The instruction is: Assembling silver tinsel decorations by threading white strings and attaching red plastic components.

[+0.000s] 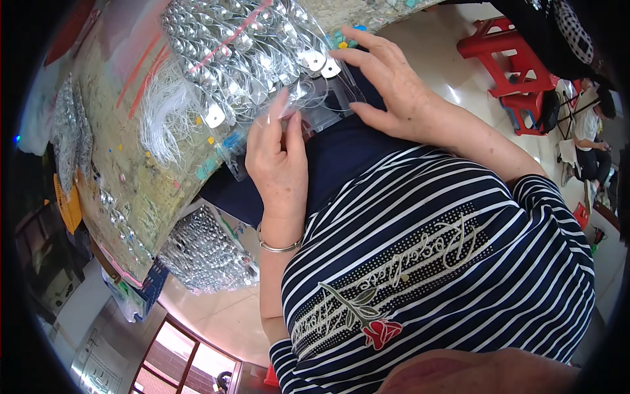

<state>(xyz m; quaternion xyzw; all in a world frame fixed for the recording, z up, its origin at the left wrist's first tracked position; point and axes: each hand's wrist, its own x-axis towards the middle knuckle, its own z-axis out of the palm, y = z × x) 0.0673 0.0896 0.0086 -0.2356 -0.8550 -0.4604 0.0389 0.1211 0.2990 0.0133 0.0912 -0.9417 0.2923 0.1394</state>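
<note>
Clock taken from the centre of my view. Item: left hand point(282, 144), at 11 o'clock, a plain metal bracelet point(281, 248) at its wrist; thumb and fingers drawn to a narrow gap beside clear plastic film point(307, 97), though I cannot tell whether they pinch it. Item: right hand point(397, 85), at 1 o'clock, fingers spread and thumb well apart, a wide grip near the film; any contact at the fingertips I cannot make out. Item: the film itself, at 12 o'clock, crumpled and glinting between the two hands. Item: silver twisted strips point(230, 72), heaped at 11 o'clock on a stained table point(131, 177), with white tags point(214, 117) at the heap's near edge and a red strip point(230, 38) lying across it. Item: white thread bundle point(164, 111), loose, at 10 o'clock. Item: dark blue cloth point(331, 154), on the lap below the hands. Item: second silver bundle point(209, 253), at 8 o'clock, lower than the tabletop. Item: red stools point(515, 62), at 2 o'clock, on the tiled floor.
</note>
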